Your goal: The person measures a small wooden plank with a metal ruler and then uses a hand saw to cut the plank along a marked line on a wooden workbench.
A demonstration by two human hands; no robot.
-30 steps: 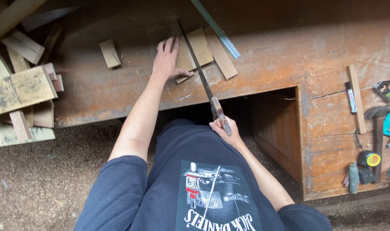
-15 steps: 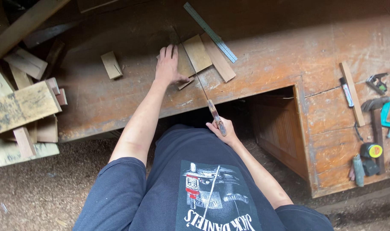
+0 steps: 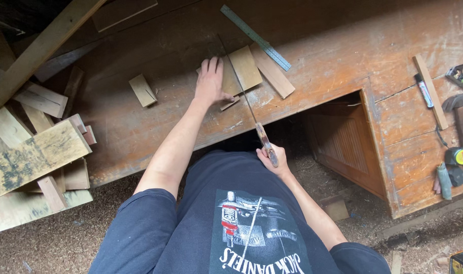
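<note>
- Head view: your left hand is lying flat and open on the board, fingers spread, pressing it down on the bench; I judge this is to stop the board from sliding under the blade.
- Your right hand is closing fully around the handle of the saw, near your body and below the bench edge, so the long thin blade is running up at a slant across the board, just beside your left thumb.
- The board is sitting close to the front edge of the bench, above the dark opening; this is probably giving the blade free room.
- A small offcut is lying just under your left hand, near the edge.
- A second strip is touching the board on its right side, and a ruler is lying slanted over its far end.
- A small block is resting apart, to the left of your hand.
- Scrap planks are piling up at the left end of the bench.
- A tape measure and other tools are lying on the far right, well apart from both hands.
</note>
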